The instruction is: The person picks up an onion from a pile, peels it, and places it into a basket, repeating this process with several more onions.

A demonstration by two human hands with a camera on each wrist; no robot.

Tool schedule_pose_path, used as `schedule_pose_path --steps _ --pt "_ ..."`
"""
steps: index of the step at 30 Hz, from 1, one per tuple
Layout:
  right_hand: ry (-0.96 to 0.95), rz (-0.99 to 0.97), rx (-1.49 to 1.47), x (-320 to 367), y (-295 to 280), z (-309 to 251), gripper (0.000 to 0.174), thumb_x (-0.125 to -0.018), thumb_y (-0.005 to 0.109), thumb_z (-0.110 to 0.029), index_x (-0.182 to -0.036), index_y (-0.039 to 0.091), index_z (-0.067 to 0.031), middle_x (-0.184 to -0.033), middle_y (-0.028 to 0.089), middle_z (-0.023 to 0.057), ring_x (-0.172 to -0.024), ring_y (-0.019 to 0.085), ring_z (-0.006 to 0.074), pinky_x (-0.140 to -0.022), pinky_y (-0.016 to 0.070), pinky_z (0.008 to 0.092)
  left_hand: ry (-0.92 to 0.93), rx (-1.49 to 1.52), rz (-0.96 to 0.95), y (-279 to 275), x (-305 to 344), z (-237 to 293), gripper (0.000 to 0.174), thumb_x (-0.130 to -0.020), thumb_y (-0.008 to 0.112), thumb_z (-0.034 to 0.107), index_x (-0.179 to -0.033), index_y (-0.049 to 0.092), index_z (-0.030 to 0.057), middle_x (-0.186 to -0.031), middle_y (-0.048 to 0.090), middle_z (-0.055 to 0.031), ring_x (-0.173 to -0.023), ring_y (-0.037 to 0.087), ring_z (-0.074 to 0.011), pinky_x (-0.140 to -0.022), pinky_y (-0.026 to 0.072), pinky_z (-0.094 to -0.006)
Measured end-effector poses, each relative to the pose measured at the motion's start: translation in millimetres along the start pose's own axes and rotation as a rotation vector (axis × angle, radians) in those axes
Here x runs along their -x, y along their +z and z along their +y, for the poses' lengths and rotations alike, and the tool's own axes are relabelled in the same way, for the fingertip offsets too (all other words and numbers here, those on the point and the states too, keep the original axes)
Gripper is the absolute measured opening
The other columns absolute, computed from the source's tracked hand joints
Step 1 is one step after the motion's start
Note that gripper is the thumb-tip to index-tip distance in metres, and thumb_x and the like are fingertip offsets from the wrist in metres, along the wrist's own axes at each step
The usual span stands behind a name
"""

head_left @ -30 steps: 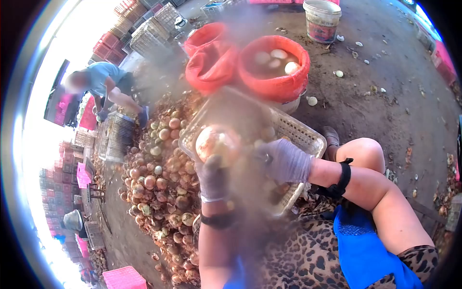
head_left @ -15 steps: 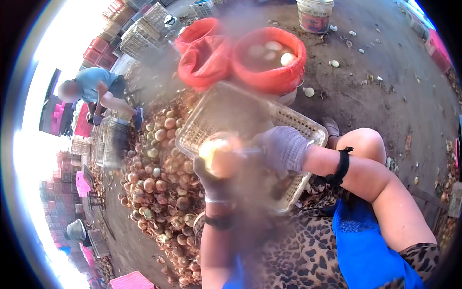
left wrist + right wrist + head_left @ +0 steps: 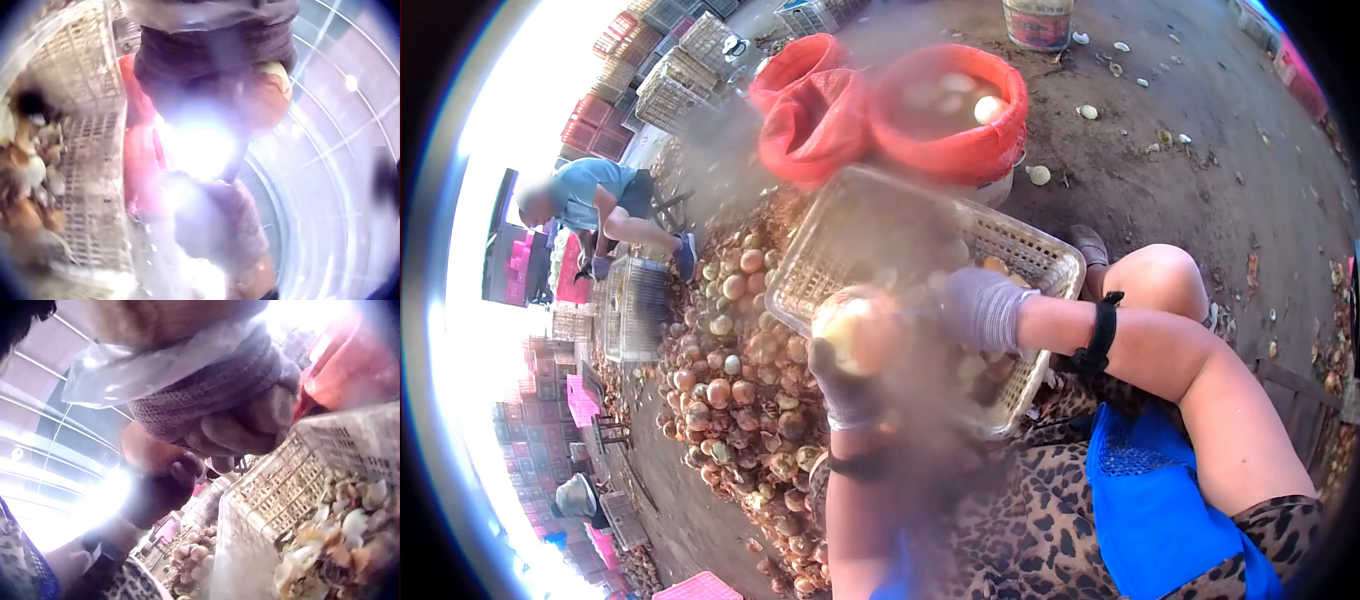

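Note:
My gloved left hand (image 3: 840, 390) holds a large onion (image 3: 862, 335) over the near left edge of a pale plastic crate (image 3: 1045, 265). The onion's brown skin shows beside the left glove in the left wrist view. My gloved right hand (image 3: 983, 308) is just right of the onion, over the crate, its fingers curled round a thin tool that looks like a small knife, mostly hidden by the fingers and a blur on the lens. Onion peels and scraps (image 3: 350, 531) lie in the crate in the right wrist view.
A heap of onions (image 3: 740, 390) spreads on the ground left of the crate. Beyond it stand a red-lined tub (image 3: 960, 165) with pale onions, a red bag (image 3: 815, 130) and a bucket (image 3: 1038, 25). At left, a person (image 3: 590, 200) bends beside another crate (image 3: 637, 310).
The right hand drew close to the onion and then a little back to the right. The onion has turned in the left hand. The whole head view has shifted slightly.

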State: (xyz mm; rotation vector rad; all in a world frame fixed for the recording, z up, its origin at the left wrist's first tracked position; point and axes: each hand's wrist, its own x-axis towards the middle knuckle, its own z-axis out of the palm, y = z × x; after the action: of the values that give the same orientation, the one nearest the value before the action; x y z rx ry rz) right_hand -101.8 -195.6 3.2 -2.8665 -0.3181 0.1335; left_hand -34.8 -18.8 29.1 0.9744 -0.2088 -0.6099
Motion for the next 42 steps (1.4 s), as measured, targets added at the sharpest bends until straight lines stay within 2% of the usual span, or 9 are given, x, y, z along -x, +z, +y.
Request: schedule_pose_path --steps 4,6,10,13,25,28,33,39,42 --pt "-0.326 0.093 -0.05 -5.1 28.9 -8.9 0.013 -0.07 0.06 -0.019 -0.072 0.068 -0.009 -0.067 0.064 0.0087 -0.061 0.063 0.0239 -0.057 0.0488 0.0348 0.002 -0.042 -0.048 0.9 2.6 2.0 0.087 -0.067 0.063 0.065 -0.122 0.045 0.0001 -0.108 0.055 -0.0115 -0.094 0.057 -0.0211 -0.081 0.0505 -0.0307" --pt "-0.268 0.155 -0.495 -17.4 86.2 -9.8 0.015 -0.071 0.06 -0.021 -0.076 0.068 -0.0089 -0.071 0.064 0.0105 -0.063 0.063 0.026 -0.058 0.0489 0.0355 0.026 -0.077 -0.077 0.2 0.1 1.2 0.09 -0.066 0.063 0.066 -0.123 0.045 -0.0006 -0.11 0.055 -0.0126 -0.095 0.058 -0.0223 -0.082 0.0507 -0.0315" --pt "-0.25 -0.074 -0.117 3.4 -9.2 -17.3 0.018 -0.076 0.061 -0.022 -0.085 0.067 -0.0079 -0.079 0.065 0.014 -0.07 0.063 0.0293 -0.064 0.0496 0.0376 -0.019 0.03 -0.053 -9.0 -4.1 -5.7 0.089 -0.068 0.057 0.067 -0.125 0.043 0.0004 -0.114 0.052 -0.0146 -0.099 0.056 -0.0255 -0.085 0.0491 -0.0362" --pt "0.197 0.453 -0.698 21.3 -31.6 -20.3 0.025 -0.078 0.063 -0.022 -0.098 0.064 -0.0079 -0.082 0.065 0.0135 -0.073 0.063 0.0293 -0.067 0.0496 0.0382 -0.173 0.232 -0.034 -30.4 -8.1 -15.5 0.082 -0.074 0.049 0.067 -0.129 0.041 0.006 -0.123 0.048 -0.014 -0.107 0.051 -0.0285 -0.09 0.043 -0.0454" --pt "0.101 0.57 -1.438 -8.0 -26.2 6.9 0.019 -0.081 0.064 -0.01 -0.098 0.063 -0.0013 -0.08 0.065 0.0054 -0.071 0.06 0.0112 -0.063 0.0502 0.0295 -0.295 0.176 -0.286 -8.8 -0.5 -26.2 0.091 -0.074 0.052 0.067 -0.134 0.034 0.0014 -0.128 0.044 -0.0172 -0.115 0.046 -0.0324 -0.098 0.0391 -0.0436" --pt "0.11 0.588 -1.101 -5.2 -28.5 11.1 0.02 -0.079 0.066 -0.014 -0.095 0.064 -0.0028 -0.078 0.066 0.0085 -0.069 0.061 0.0127 -0.062 0.0501 0.0288 -0.265 -0.358 -0.289 1.4 -8.8 -14.8 0.08 -0.073 0.062 0.055 -0.128 0.041 0.001 -0.123 0.049 -0.0164 -0.108 0.053 -0.0287 -0.089 0.0466 -0.0377" --pt "0.152 0.237 0.129 -5.0 -52.7 19.7 0.029 -0.073 0.066 -0.024 -0.095 0.065 -0.0047 -0.081 0.066 0.0116 -0.078 0.063 0.0213 -0.068 0.051 0.0329 -0.187 -0.154 -0.165 24.7 7.7 -6.9 0.072 -0.066 0.074 0.032 -0.123 0.044 0.0002 -0.112 0.053 -0.0117 -0.101 0.056 -0.023 -0.084 0.0502 -0.0339" --pt "0.252 0.577 -0.397 4.8 -26.5 40.7 0.035 -0.084 0.061 -0.03 -0.109 0.059 -0.0049 -0.082 0.066 0.0071 -0.08 0.065 0.0208 -0.062 0.0511 0.0349 -0.129 0.025 -0.201 19.2 21.9 13.0 0.087 -0.071 0.065 0.057 -0.131 0.038 0.0004 -0.122 0.05 -0.0133 -0.112 0.051 -0.0271 -0.097 0.0434 -0.0392" --pt "0.448 0.142 -1.248 10.9 -42.8 14.0 0.045 -0.084 0.062 -0.033 -0.12 0.055 -0.0066 -0.081 0.065 0.0032 -0.067 0.063 0.013 -0.053 0.0496 0.0276 -0.109 -0.027 -0.16 11.2 12.7 12.3 0.095 -0.073 0.044 0.075 -0.134 0.035 0.0032 -0.127 0.047 -0.0142 -0.113 0.05 -0.0269 -0.094 0.0447 -0.0402"
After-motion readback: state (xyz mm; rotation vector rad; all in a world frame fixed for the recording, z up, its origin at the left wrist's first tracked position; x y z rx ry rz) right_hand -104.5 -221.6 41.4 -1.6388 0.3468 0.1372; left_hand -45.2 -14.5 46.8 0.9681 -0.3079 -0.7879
